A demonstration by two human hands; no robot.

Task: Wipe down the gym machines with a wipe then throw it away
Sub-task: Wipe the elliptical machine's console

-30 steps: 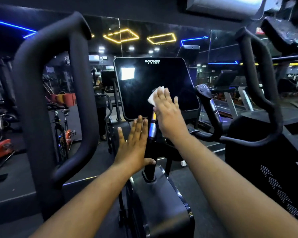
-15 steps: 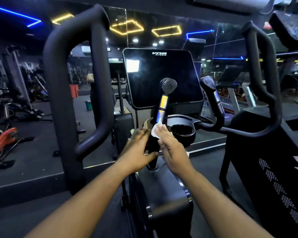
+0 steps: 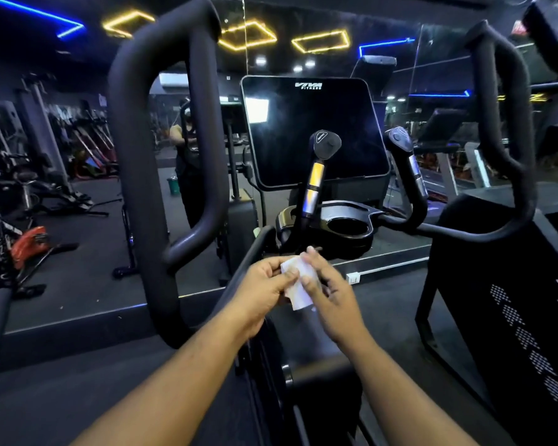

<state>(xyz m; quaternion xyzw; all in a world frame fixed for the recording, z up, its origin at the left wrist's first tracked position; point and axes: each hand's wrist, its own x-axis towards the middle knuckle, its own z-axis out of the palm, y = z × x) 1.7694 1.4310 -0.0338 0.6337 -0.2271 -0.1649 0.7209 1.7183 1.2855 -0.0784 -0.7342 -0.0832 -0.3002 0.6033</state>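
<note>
Both our left hand [image 3: 264, 291] and right hand [image 3: 332, 297] pinch the white wipe [image 3: 298, 284] just below the machine's screen [image 3: 313, 130], which reads "VIVA FITNESS" along its top.

Your single view: head-worn wide-angle camera, facing forward and down. It sits close over your own forearms, near the exercise machine [image 3: 316, 349]; its screen [image 3: 313, 130] stands straight ahead, the mirrored wall [image 3: 397, 59] farther behind.
</note>
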